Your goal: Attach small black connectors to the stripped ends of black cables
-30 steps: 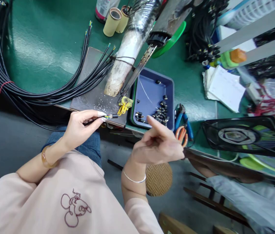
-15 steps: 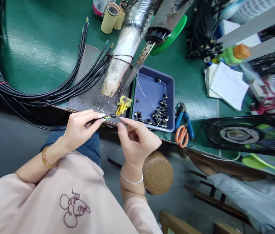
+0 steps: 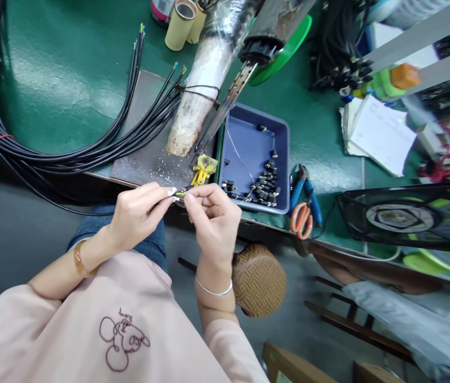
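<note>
At the table's front edge my left hand pinches the end of a black cable, whose thin coloured wires come out past its fingertips. My right hand meets it there, thumb and forefinger closed on the wires' far side; the exact contact is hidden by the fingers. Just beyond the fingertips a yellow clip-like holder stands by the table edge. Over it slopes a soldering iron with a slotted metal shaft. A blue-grey tray to the right holds several small black connectors.
A bundle of black cables lies at left, reaching over a grey board. A white wrapped tube slants above. Blue-handled cutters and orange-handled scissors lie right of the tray. Another person's leg and a woven stool are below.
My right hand has moved left and its fingertips have closed on the wires beside my left fingertips. My left hand has shifted slightly right, still gripping the cable.
</note>
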`<state>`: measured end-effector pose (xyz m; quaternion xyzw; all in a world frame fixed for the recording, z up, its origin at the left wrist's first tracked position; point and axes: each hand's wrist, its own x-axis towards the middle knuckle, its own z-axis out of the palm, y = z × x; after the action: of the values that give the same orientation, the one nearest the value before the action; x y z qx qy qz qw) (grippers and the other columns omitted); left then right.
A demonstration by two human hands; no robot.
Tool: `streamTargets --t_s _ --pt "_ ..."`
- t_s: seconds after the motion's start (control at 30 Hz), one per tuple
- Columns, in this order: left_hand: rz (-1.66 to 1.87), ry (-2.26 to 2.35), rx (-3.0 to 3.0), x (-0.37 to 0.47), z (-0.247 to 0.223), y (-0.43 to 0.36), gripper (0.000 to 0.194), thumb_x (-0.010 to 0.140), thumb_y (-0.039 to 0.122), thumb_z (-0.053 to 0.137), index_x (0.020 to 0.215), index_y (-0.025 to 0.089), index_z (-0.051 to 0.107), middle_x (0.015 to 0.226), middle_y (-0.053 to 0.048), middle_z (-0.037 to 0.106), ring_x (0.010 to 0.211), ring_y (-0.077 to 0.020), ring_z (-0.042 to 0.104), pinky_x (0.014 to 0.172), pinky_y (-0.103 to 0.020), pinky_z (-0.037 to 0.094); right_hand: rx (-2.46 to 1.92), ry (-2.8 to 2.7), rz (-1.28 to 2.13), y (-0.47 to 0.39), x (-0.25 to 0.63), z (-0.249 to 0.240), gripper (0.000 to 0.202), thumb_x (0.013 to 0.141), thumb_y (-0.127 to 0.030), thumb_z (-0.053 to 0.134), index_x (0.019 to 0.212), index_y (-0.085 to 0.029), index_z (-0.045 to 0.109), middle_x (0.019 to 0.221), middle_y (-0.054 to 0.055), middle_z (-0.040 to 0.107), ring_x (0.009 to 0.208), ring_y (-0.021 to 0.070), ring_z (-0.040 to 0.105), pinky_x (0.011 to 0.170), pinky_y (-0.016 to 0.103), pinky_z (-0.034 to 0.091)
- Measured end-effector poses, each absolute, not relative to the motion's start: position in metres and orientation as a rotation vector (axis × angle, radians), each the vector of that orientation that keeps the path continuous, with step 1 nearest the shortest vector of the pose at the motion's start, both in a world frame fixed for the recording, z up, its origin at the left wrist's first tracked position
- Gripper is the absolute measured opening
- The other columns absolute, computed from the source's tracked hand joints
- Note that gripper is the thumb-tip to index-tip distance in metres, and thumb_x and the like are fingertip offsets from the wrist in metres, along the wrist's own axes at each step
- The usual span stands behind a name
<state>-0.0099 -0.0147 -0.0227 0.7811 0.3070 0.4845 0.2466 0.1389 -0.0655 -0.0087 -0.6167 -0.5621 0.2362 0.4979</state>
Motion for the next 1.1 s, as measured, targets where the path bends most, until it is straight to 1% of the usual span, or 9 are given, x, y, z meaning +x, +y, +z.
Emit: streamTargets --t_s 0.07,0.2,0.3,0.37,0.47,0.63,0.87,0.97,1.1 --pt "1.281 0.867 2.012 -0.010 -0.022 -0.014 0.009 0.090 0.012 0.064 0.083 0.013 0.069 0.067 0.000 0.068 0.055 -0.0079 0.056 0.054 -0.018 0.045 -1.431 -1.254 0.645 -0.065 0.144 -0.007 0.019 0.094 -0.033 0.059 0.079 -0.021 0.060 0.054 -0.009 0.045 0.040 0.0052 0.037 0.039 0.018 0.028" --pt "1.188 0.909 1.802 -0.010 -0.021 -0.012 0.007 0.085 0.013 0.067 0.079 0.013 0.069 0.061 0.001 0.065 0.049 -0.0064 0.052 0.047 -0.016 0.042 -1.500 -1.285 0.301 -0.067 0.149 -0.004 0.008 0.089 -0.030 0.067 0.089 -0.022 0.067 0.058 -0.008 0.053 0.042 0.0049 0.039 0.040 0.019 0.028" --pt "1.172 0.877 1.780 -0.010 -0.020 -0.011 0.007 0.086 0.014 0.067 0.080 0.012 0.070 0.067 -0.002 0.071 0.052 -0.0081 0.058 0.050 -0.017 0.046 -1.524 -1.534 0.210 -0.069 0.148 -0.002 0.010 0.088 -0.024 0.070 0.098 -0.024 0.070 0.062 -0.008 0.058 0.043 0.0045 0.039 0.043 0.019 0.033" --pt "1.172 0.850 1.789 -0.010 -0.020 -0.011 0.007 0.086 0.015 0.067 0.082 0.012 0.072 0.073 -0.004 0.075 0.058 -0.0101 0.064 0.054 -0.018 0.050 -1.532 -1.626 0.184 -0.068 0.145 -0.003 0.003 0.090 -0.023 0.067 0.091 -0.023 0.070 0.063 -0.007 0.060 0.044 0.0045 0.043 0.046 0.019 0.036" --pt "1.135 0.824 1.773 -0.009 -0.019 -0.011 0.008 0.087 0.016 0.067 0.085 0.013 0.074 0.078 -0.005 0.078 0.063 -0.0113 0.068 0.057 -0.019 0.052 -1.570 -1.585 0.206 -0.067 0.143 -0.007 0.011 0.092 -0.026 0.064 0.083 -0.021 0.066 0.058 -0.008 0.055 0.042 0.0046 0.040 0.043 0.019 0.034" --pt "1.099 0.827 1.706 -0.010 -0.017 -0.009 0.008 0.085 0.015 0.068 0.082 0.013 0.075 0.076 -0.004 0.076 0.061 -0.0100 0.065 0.051 -0.017 0.048 -1.548 -1.398 0.051 -0.068 0.149 -0.011 0.010 0.093 -0.030 0.065 0.086 -0.022 0.068 0.060 -0.007 0.058 0.041 0.0055 0.041 0.041 0.020 0.031" --pt "1.156 0.767 1.820 -0.010 -0.018 -0.007 0.008 0.086 0.012 0.067 0.081 0.012 0.074 0.065 0.000 0.067 0.053 -0.0067 0.053 0.048 -0.017 0.040 -1.469 -1.594 0.019 -0.072 0.153 -0.004 0.009 0.087 -0.019 0.072 0.093 -0.026 0.072 0.062 -0.007 0.063 0.046 0.0063 0.049 0.045 0.020 0.038" --pt "1.199 0.740 1.894 -0.010 -0.020 -0.007 0.008 0.086 0.012 0.066 0.083 0.011 0.073 0.062 0.001 0.061 0.050 -0.0057 0.045 0.047 -0.017 0.037 -1.404 -1.605 -0.026 -0.073 0.155 -0.005 0.006 0.090 -0.028 0.070 0.094 -0.025 0.074 0.057 -0.007 0.059 0.044 0.0072 0.048 0.045 0.021 0.039" --pt "1.209 0.745 1.959 -0.011 -0.021 -0.007 0.009 0.087 0.012 0.065 0.084 0.013 0.074 0.060 0.003 0.057 0.050 -0.0062 0.043 0.049 -0.019 0.037 -1.246 -1.559 -0.164 -0.075 0.159 -0.008 0.039 0.102 -0.047 0.045 0.096 -0.025 0.076 0.048 -0.004 0.050 0.041 0.0102 0.046 0.044 0.025 0.036"
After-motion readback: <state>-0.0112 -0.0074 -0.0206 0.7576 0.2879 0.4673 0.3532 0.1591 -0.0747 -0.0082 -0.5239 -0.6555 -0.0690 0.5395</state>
